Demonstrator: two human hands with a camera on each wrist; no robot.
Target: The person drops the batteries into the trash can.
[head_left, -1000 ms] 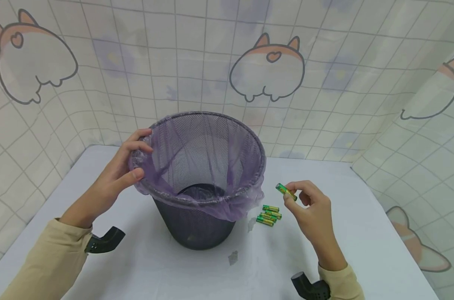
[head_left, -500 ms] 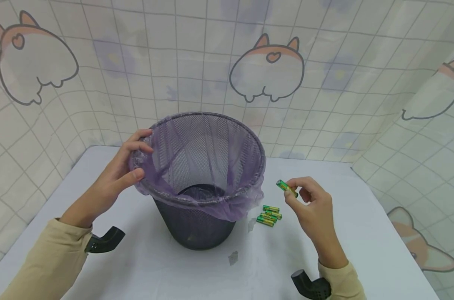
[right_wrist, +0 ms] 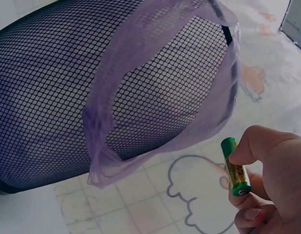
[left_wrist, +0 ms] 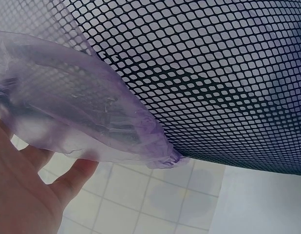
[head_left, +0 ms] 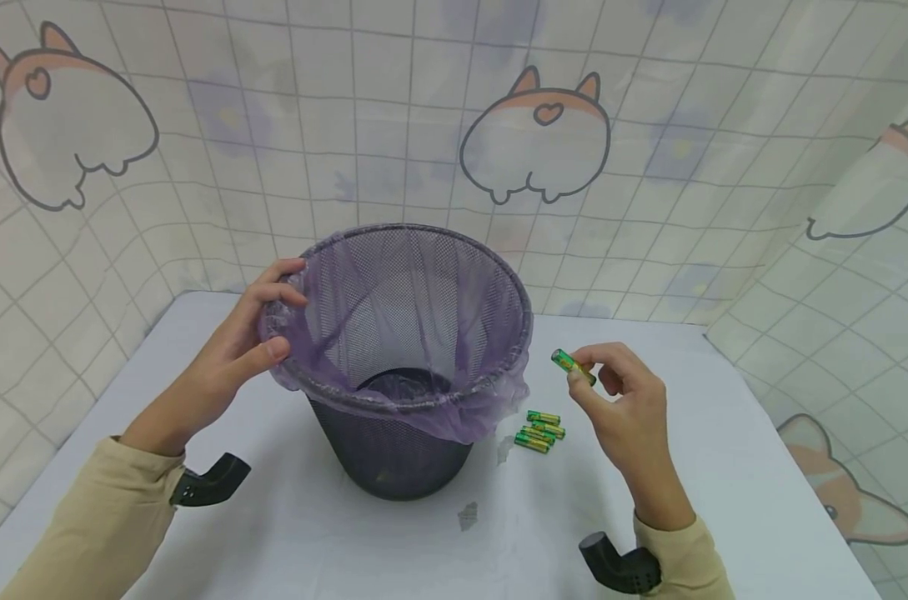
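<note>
The right hand [head_left: 623,404] pinches a battery [head_left: 574,367] beside the bin [head_left: 393,462]; a slack pinch could drop it. The left hand [head_left: 224,352] grips the bin over its liner [head_left: 464,419], apparently lightly; tugging might loosen that.

Sleeves [head_left: 93,521] cut off, battery lettering [right_wrist: 235,170] illegible

Screened-off booth, type of room unclear: white desk [head_left: 348,550]; creased, gridded cartoon-animal sheeting [head_left: 393,117] far, left and right.
</note>
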